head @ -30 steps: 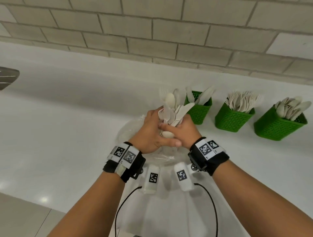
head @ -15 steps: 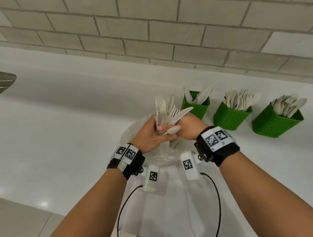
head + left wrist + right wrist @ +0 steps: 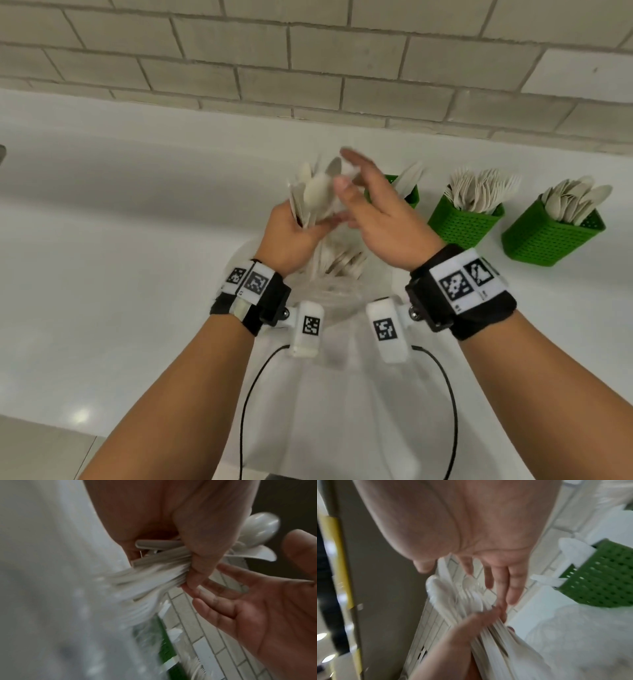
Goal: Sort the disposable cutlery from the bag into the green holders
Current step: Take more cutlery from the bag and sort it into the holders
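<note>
My left hand (image 3: 294, 229) grips a thick bundle of white disposable cutlery (image 3: 313, 200) by the handles, above the clear plastic bag (image 3: 329, 291) on the counter. Spoon bowls fan out at the top of the bundle (image 3: 260, 524). My right hand (image 3: 373, 209) is open beside the bundle, its straight fingers (image 3: 501, 585) touching the cutlery heads. Three green holders stand to the right: the near one (image 3: 409, 197) with a few knives and partly hidden by my right hand, the middle one (image 3: 462, 222) full of forks, the far one (image 3: 548, 236) full of spoons.
The white counter (image 3: 120, 257) runs left and forward, backed by a grey tiled wall (image 3: 308, 61). More cutlery (image 3: 346, 263) lies inside the bag under my hands. Cables hang from the wrist cameras over the counter's front edge.
The right hand has let go of the bundle and opened, lifting up alongside it. The left hand has raised the bundle higher above the bag.
</note>
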`<state>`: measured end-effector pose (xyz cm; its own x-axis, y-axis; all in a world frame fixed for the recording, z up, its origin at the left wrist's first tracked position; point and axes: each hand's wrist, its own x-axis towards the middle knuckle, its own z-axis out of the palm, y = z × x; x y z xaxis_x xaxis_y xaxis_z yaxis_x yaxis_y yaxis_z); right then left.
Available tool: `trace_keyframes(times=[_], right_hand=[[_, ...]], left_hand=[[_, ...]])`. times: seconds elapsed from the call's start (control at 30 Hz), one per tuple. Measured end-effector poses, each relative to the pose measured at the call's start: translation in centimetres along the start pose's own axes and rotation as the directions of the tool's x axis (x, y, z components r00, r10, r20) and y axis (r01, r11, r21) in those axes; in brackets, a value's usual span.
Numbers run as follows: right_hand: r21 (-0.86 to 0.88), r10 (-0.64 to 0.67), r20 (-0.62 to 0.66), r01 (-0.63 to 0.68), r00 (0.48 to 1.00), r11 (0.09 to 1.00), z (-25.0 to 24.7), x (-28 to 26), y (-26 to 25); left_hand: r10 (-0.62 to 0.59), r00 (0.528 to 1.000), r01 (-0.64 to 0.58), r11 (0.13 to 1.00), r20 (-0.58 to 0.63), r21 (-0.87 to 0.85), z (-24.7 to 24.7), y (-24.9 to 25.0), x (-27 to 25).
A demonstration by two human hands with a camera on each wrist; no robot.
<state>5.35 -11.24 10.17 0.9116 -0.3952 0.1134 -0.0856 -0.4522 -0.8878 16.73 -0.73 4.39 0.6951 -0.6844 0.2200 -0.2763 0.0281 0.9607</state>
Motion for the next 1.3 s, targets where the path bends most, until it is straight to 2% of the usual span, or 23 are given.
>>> trace_keyframes(times=[0.07,0.13,0.2,0.23,0.3,0.37,0.47,0.57,0.63,0.7,0.77,0.83,0.97,1.1,1.2,1.3], right_hand=[[-0.050,-0.170,-0.132,0.165,0.977,0.985,-0.2,-0.9,-0.9],[-0.048,-0.252,-0.217,0.248,0.943,0.968,-1.3,-1.6,-1.3],[0.052,-0.175,-0.306,0.201,0.936,0.978,-3.2,-2.8,-1.1],[0.074,-0.118,-0.317,0.148,0.941,0.986,-3.9,-3.6,-0.8],[-0.028,-0.015,-0.226,0.009,0.974,1.000,-5.9,-5.7,0.2],[-0.077,0.082,-0.093,-0.089,0.992,0.993,-6.8,-8.1,1.3],[0.001,0.126,-0.140,-0.127,0.982,0.992,-7.8,-10.9,3.0],[0.069,0.189,-0.213,-0.178,0.959,0.982,-9.8,-13.6,5.1],[0.179,0.261,-0.287,-0.216,0.922,0.960,-11.5,-15.0,6.4],[0.322,0.317,-0.366,-0.201,0.875,0.925,-13.1,-16.0,7.3],[0.351,0.319,-0.404,-0.177,0.857,0.920,-14.4,-16.4,7.8],[0.294,0.292,-0.393,-0.182,0.872,0.938,-14.8,-16.6,8.3],[0.199,0.285,-0.405,-0.221,0.869,0.955,-15.0,-16.9,10.0],[0.187,0.311,-0.281,-0.266,0.908,0.945,-14.9,-17.2,11.1],[0.050,0.300,-0.209,-0.297,0.931,0.954,-14.6,-16.6,11.5],[-0.112,0.374,-0.171,-0.395,0.912,0.912,-14.7,-15.8,12.3]], left_hand=[[0.035,0.999,-0.036,0.998,0.006,0.045,0.1,1.7,1.1],[0.081,0.995,-0.086,0.994,0.065,0.068,0.9,3.8,1.7],[0.109,0.990,-0.113,0.992,0.092,0.049,2.4,5.6,1.8],[0.121,0.990,-0.123,0.992,0.068,0.021,2.7,6.5,1.6],[0.124,0.992,-0.121,0.988,0.022,-0.096,4.5,8.4,1.3],[0.074,0.996,-0.058,0.962,0.051,-0.268,6.5,9.9,1.1],[-0.049,0.977,0.148,0.856,0.207,-0.496,10.8,10.9,0.7],[-0.178,0.939,0.316,0.786,0.295,-0.531,14.9,10.0,-0.2],[-0.242,0.914,0.390,0.749,0.327,-0.536,16.9,9.0,-0.8],[-0.267,0.885,0.446,0.726,0.383,-0.524,18.5,7.9,-1.6],[-0.261,0.860,0.482,0.698,0.440,-0.529,20.2,7.1,-2.6],[-0.267,0.846,0.506,0.675,0.462,-0.536,21.6,6.3,-3.3],[-0.292,0.832,0.532,0.658,0.471,-0.532,23.0,4.6,-4.3],[-0.346,0.810,0.570,0.656,0.473,-0.495,22.7,3.2,-4.8],[-0.356,0.807,0.566,0.692,0.471,-0.448,22.3,2.4,-4.8],[-0.393,0.811,0.567,0.711,0.433,-0.417,21.5,1.7,-4.7]])
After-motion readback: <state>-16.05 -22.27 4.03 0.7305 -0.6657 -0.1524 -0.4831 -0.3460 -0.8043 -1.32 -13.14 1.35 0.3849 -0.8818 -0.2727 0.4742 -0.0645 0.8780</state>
